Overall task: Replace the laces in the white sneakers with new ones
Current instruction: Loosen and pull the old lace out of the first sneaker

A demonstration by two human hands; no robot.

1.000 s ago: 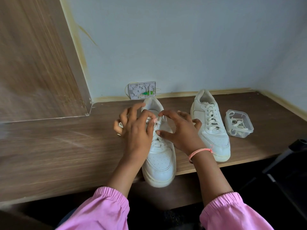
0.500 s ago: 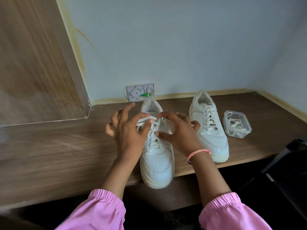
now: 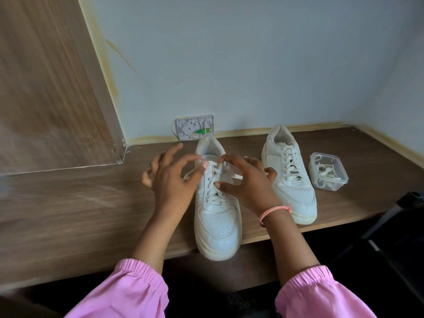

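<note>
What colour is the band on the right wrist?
The wrist band is pinkish-orange, a thin thread-like cord on the right wrist; the head view shows it clearly.

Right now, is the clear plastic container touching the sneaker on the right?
Apart. The head view shows a strip of bare wooden desk between the clear plastic container and the right sneaker.

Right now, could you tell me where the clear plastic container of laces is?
In the head view, the clear plastic container sits on the wooden desk at the far right, just right of the second sneaker and apart from both hands.
</note>
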